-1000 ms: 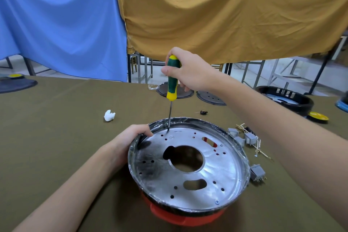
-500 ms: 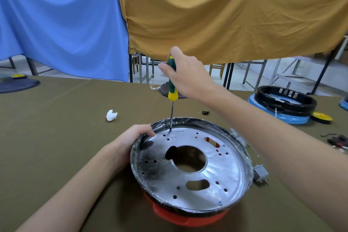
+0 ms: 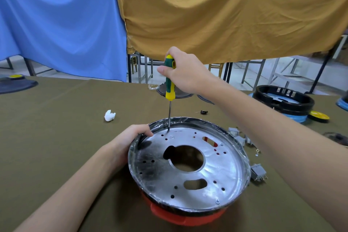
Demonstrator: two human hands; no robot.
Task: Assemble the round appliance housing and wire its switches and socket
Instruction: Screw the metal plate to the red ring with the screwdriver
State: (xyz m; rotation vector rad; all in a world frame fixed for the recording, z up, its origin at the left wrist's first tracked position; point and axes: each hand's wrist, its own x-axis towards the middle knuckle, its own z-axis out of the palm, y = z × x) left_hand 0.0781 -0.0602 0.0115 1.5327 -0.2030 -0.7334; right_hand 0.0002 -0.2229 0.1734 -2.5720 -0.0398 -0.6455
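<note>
The round housing [image 3: 188,167] sits on the desk [image 3: 56,137] with its open metal plate facing up, presumably so the screw holes can be reached from above. The left hand [image 3: 130,141] grips the housing's far-left rim, likely bracing it against the turning force. At the housing's far edge, the right hand [image 3: 186,73] wraps round the handle of the screwdriver [image 3: 170,84], whose long axis stands nearly upright, tip down in a hole beside the rim. Loose grey switches [image 3: 258,172] lie just right of the housing.
</note>
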